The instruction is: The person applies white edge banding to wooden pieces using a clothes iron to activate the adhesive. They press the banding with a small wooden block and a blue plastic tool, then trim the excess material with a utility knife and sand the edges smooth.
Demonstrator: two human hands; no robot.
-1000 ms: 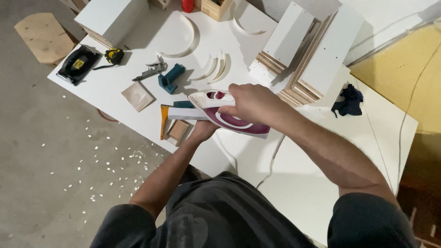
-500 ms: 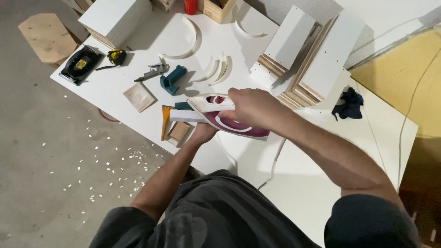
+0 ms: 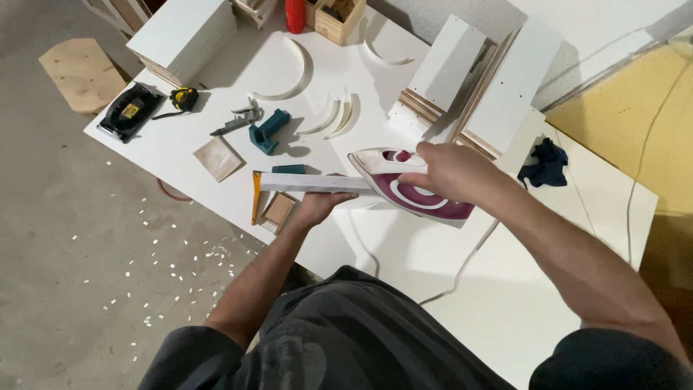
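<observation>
Both hands busy: our left hand clamps the white strip at table centre, steadying it, while our right hand, at three o'clock, grips the iron pressed on it.

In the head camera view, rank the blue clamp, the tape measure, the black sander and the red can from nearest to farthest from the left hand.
From the left hand, which grips the white strip:
1. Blue clamp, just above the hand on the table.
2. Tape measure, farther up and left.
3. Red can at the table's far edge and black sander at its left corner: too close to call.
</observation>
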